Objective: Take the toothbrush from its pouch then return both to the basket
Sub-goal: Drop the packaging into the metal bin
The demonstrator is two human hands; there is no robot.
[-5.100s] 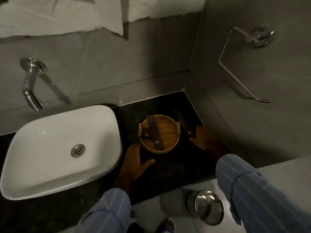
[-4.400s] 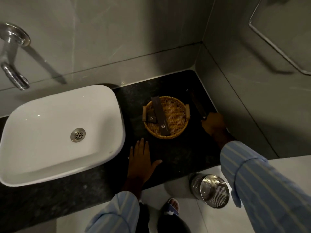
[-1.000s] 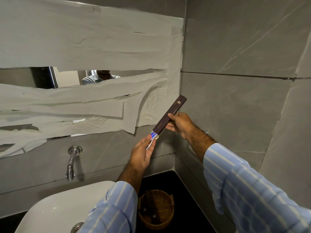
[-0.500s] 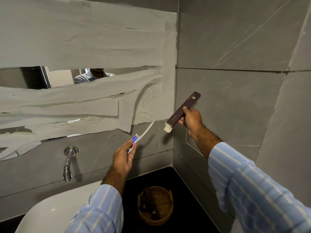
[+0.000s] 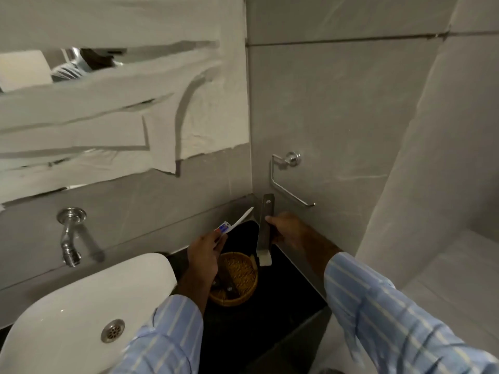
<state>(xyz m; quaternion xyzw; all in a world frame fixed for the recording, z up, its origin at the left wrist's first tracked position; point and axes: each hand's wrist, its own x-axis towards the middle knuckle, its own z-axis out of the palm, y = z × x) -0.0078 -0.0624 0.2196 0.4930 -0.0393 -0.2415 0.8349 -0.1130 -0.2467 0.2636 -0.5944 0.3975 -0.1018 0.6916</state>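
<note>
My left hand (image 5: 205,247) grips a white toothbrush (image 5: 239,220) together with a small red-and-blue packet; the handle points up and to the right. My right hand (image 5: 286,230) holds the long dark pouch (image 5: 265,228) nearly upright, with a pale flap hanging from its lower end. Both hands hover just above the round wicker basket (image 5: 244,268), which sits on the dark counter in the corner. My left wrist hides part of the basket, and at least one dark pouch lies inside it.
A white basin (image 5: 81,314) fills the lower left, with a chrome tap (image 5: 69,233) on the wall behind it. A chrome towel ring (image 5: 286,179) sticks out of the right wall just above my right hand. Paper covers the mirror (image 5: 108,103).
Both hands have dropped from chest height to just over the basket. The pouch has swung from slanted to nearly upright. The toothbrush is fully out of the pouch, as it was half a second ago.
</note>
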